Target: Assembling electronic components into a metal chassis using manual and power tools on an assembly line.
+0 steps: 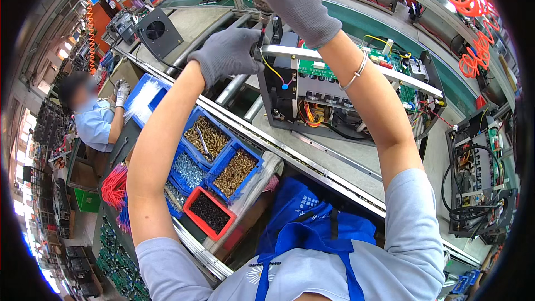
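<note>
My right hand, in a grey glove, is wrapped round a power screwdriver held upright, its bit pointing down. The bit meets the left end of a silver metal bar, which runs across the top of an open black metal chassis. At that same end, my gloved left hand has its fingers curled close around the bit; whatever they pinch is hidden. Inside the chassis are a green circuit board and bundled coloured wires. A yellow wire with a blue ring terminal hangs by its left corner.
Below my left arm, blue bins hold brass and silver hardware, beside a red bin of black screws. A co-worker sits at the left. Another chassis stands at the right. Orange coiled hoses hang overhead.
</note>
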A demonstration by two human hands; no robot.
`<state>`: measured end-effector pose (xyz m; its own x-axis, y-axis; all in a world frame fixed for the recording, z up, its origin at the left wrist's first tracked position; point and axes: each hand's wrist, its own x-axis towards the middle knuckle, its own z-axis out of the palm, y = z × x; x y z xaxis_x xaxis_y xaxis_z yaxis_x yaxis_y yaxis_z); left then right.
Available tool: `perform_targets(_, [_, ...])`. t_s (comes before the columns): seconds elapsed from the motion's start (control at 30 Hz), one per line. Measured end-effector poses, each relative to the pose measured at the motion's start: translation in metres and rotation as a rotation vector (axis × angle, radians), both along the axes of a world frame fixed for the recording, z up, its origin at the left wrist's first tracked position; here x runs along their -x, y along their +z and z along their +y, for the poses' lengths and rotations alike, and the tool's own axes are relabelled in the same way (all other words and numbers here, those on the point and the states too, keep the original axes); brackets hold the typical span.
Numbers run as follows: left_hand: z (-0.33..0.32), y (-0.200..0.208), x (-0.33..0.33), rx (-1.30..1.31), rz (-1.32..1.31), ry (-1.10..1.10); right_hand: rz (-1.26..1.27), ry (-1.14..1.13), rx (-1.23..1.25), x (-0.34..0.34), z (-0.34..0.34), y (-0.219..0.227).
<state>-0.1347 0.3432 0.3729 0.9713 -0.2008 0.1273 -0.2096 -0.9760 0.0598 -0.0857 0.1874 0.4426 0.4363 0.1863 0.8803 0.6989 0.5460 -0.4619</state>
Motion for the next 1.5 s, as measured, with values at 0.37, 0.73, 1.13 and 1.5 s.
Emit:
perform_targets(0.37, [-0.003,-0.008,-0.009,0.431,-0.034,0.031,0.107,0.09,0.147,-0.002,0.013,0.015])
perform_targets(0.73, [0.018,-0.029,-0.032,0.589,-0.036,-0.135,0.068,-0.052,0.176,-0.015,0.035,0.016])
perform_targets(1.13, [0.016,-0.02,-0.02,0.653,0.083,-0.12,0.227,-0.07,0.19,-0.016,0.032,0.019])
perform_targets(1.5, [0.019,-0.024,-0.03,0.628,0.122,-0.071,0.097,-0.201,0.197,-0.021,0.03,0.016])
